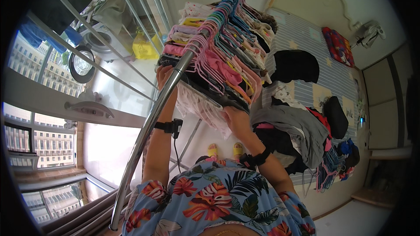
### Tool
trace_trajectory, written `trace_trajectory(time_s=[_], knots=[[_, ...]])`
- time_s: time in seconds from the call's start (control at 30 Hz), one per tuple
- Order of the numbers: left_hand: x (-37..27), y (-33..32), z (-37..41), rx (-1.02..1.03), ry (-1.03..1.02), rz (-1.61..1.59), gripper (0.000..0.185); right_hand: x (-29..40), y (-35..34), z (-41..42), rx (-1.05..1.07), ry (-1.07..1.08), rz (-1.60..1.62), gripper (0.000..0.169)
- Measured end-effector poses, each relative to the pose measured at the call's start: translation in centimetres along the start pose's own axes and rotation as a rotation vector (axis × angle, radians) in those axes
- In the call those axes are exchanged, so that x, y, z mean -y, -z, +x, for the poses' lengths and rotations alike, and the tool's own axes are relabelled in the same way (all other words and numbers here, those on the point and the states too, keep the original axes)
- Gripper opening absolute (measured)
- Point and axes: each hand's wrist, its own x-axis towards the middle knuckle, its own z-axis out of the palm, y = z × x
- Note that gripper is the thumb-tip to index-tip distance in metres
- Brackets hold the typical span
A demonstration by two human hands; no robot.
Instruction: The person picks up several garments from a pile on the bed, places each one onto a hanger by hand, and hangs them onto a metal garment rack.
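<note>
A chrome clothes rail (159,96) runs away from me, packed with clothes on pink, green and blue hangers (215,23). At the near end of the row hang a dark garment (210,90) and a pale pink sheer garment (197,108). My left hand (164,76) reaches past the rail and grips the left edge of the dark clothes; the rail hides part of it. On the opposite side, my right hand (237,120) holds the right edge of the front clothes, its fingertips partly hidden by fabric. Both wrists wear black straps with small devices.
To the right, a striped bed (295,41) bears a grey garment heap (292,124), a black item (297,66) and loose hangers (328,167). A glazed door with a handle (90,109) stands left. Beyond it are a washing machine (100,39) and a yellow bag (144,47).
</note>
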Motion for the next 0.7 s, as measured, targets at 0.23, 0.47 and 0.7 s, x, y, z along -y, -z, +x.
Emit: trace_trajectory(time_s=[0.23,0.47,0.7], knots=[[-0.3,0.3,-0.1,0.061,-0.123,0.133,0.039,-0.4,-0.2,0.2,-0.019,-0.035,0.0,0.011],[-4.1,0.8,-5.6,-0.048,0.026,0.185,0.045,0.0,3.5,-1.0,-0.07,-0.253,0.41,0.018],[-13.4,0.0,-8.3,0.132,-0.321,-0.184,0.025,-5.1,6.8,-4.1,-0.162,-0.675,0.906,0.018]])
